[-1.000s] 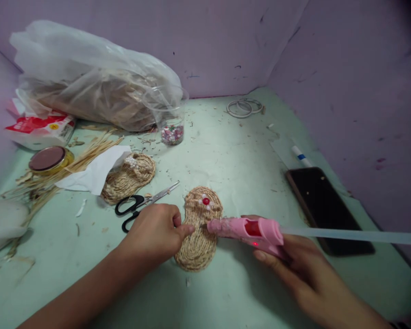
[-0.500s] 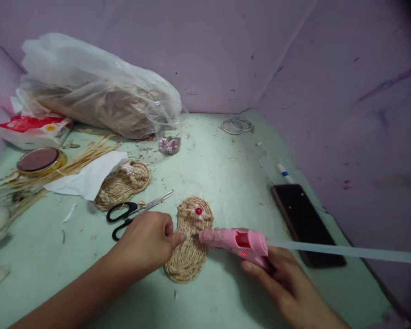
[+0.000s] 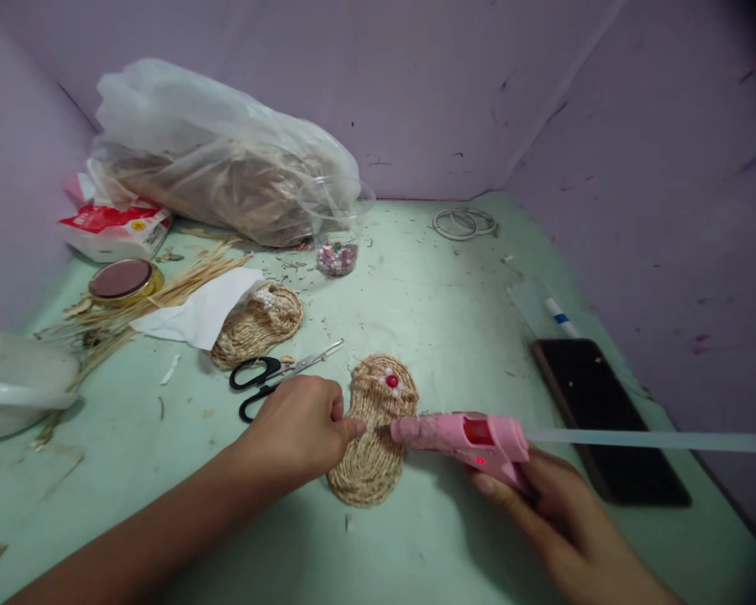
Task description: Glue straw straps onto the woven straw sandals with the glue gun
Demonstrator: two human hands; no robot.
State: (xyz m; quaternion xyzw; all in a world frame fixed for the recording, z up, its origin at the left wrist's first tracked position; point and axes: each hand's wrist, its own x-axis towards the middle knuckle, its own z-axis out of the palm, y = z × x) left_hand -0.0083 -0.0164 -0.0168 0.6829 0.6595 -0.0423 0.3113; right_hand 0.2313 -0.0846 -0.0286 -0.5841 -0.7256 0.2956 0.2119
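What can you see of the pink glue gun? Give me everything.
The pink glue gun looks plastic, its front part rough with greyish residue, with a reddish window and a small glowing red light. A long translucent stick runs from its back out of the picture. The right hand grips its handle; the dark nozzle points leftward over the woven sole, close to the left hand. Whether it touches the sole, I cannot tell.

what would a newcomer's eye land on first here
Probably the bright pink plastic glue gun in the right hand, pointed at a tan woven slipper-shaped piece at front centre. Next, the round red bead near that piece's far end, then the bulky translucent plastic bag at back left.
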